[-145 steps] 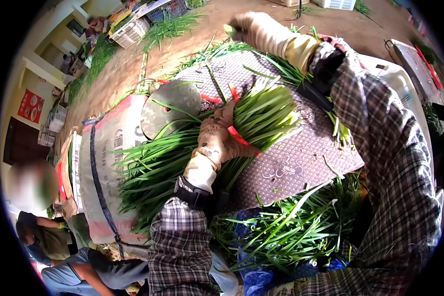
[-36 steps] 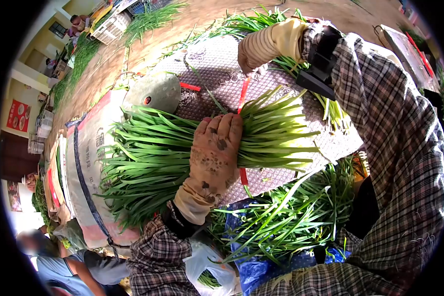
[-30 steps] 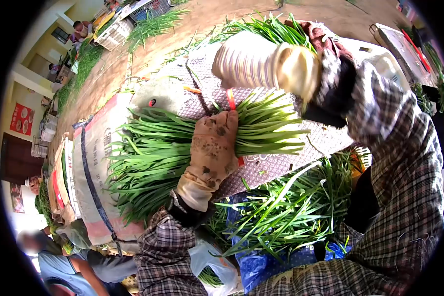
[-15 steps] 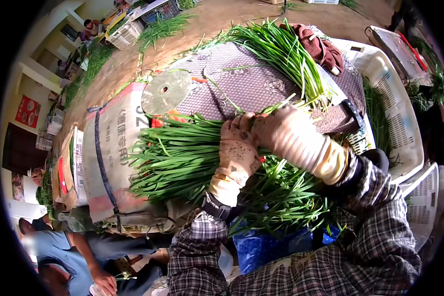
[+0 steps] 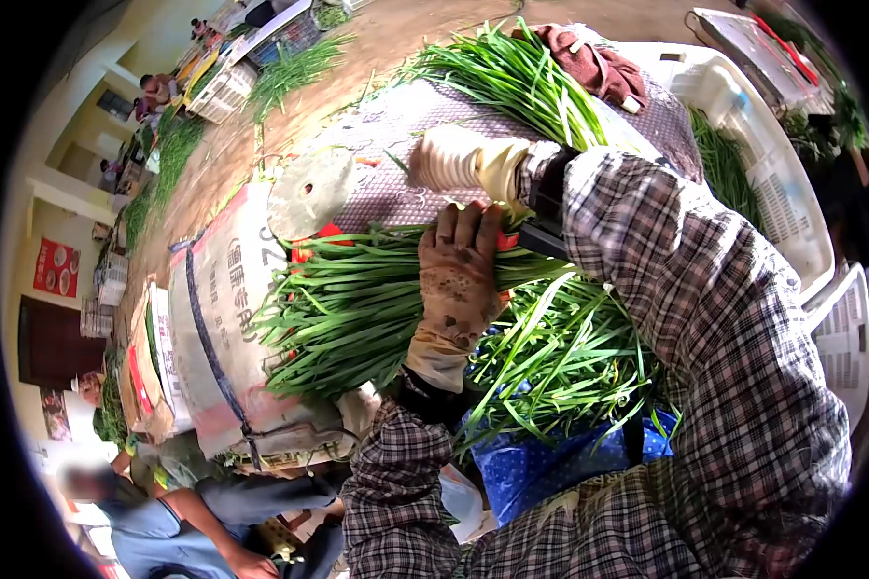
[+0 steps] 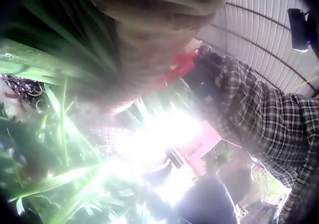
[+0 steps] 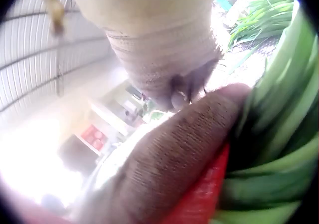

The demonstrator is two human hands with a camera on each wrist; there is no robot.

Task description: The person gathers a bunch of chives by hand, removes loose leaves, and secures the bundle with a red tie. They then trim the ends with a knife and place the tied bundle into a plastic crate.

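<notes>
My left hand, in a stained glove, grips a thick bunch of long flat green leaves like garlic chives across its middle. Red tape shows beside that hand, and in the right wrist view the tape lies against the gloved finger and the leaves. My right hand, in a striped glove, is just beyond the left one over the patterned mat. Its fingers look bent in the right wrist view; I cannot tell if they hold anything. The bunch's pale stem ends are partly hidden by my right arm.
A round disc with a hole lies beside a printed sack. Loose leaves lie on blue cloth in front. Another bunch and a brown cloth lie behind; a white crate stands right.
The right hand was reaching round with red tape in view, then met the left hand at the bunch. Since then it has moved away, beyond the left hand. The left hand keeps its grip.
</notes>
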